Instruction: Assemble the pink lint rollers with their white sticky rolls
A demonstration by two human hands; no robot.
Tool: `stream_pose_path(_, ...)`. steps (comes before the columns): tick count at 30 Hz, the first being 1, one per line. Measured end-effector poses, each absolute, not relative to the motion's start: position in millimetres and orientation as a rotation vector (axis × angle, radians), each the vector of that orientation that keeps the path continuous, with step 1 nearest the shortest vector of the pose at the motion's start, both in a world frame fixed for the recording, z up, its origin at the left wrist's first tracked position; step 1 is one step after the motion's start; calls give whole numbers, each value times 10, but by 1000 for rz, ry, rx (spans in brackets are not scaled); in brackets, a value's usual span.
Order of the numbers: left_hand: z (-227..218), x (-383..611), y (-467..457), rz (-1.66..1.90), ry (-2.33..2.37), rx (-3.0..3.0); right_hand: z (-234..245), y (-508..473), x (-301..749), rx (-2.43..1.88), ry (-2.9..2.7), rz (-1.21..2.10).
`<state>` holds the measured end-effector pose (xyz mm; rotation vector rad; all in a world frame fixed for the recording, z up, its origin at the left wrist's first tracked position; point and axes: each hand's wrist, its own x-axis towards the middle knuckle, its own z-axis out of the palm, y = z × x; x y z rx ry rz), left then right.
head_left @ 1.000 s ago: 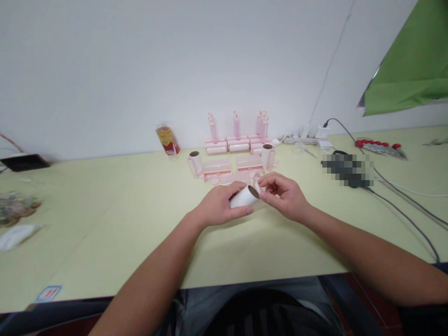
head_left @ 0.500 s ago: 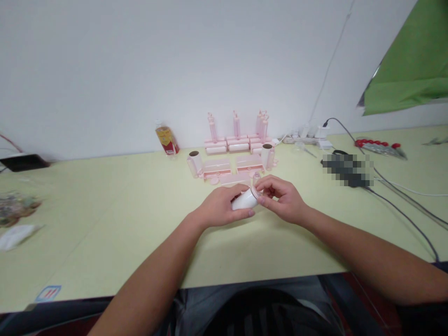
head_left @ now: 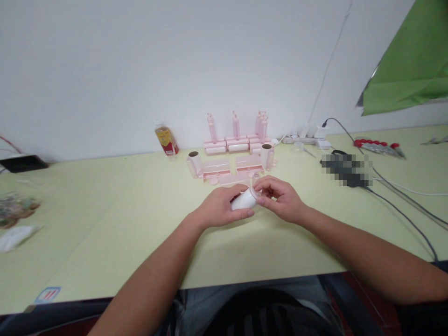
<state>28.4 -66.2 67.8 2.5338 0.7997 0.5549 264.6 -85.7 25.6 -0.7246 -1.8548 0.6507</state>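
Note:
My left hand [head_left: 224,205] is closed around a white lint-roller paper roll [head_left: 244,200], which tilts up to the right just above the table. At the roll's right end sits a pale pink end cap [head_left: 253,192], pinched by the fingertips of my right hand [head_left: 280,198]; the fingers partly hide it. Just beyond my hands lie open pink cases [head_left: 249,164] and a loose pink disc [head_left: 213,181]. Two upright white rolls with brown cores, a left roll [head_left: 196,161] and a right roll [head_left: 266,154], flank the cases.
Along the wall stand closed pink cases [head_left: 238,145] with pink handles [head_left: 236,126] upright on them. A bottle [head_left: 167,140] is at back left. To the right are a power strip [head_left: 303,139], black cables [head_left: 402,205], a blurred dark object [head_left: 346,170] and red-capped items [head_left: 378,144].
The dark gap between the pink end cap and the white roll has closed, so the cap now sits against the roll's end. Both hands stay in nearly the same place.

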Motion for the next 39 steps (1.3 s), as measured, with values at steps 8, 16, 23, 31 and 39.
stream_pose_path(8,641,286,-633,705,889,2515,267,-887,2645,-645,-1820,563)
stream_pose_path(16,602,284,-611,770,921,2514,288,-951,2611,-633,-1768,498)
stream_pose_path(23,598,296,-612,727,946,2523,251,-937,2638,-633,-1841,656)
stream_pose_path(31,558,264,-587,915,1005,2436,257,-953,2601,-675,-1762,590)
stream_pose_path(39,542,254,-578,1213,924,2458,213,-948,2575,-699,-1815,665)
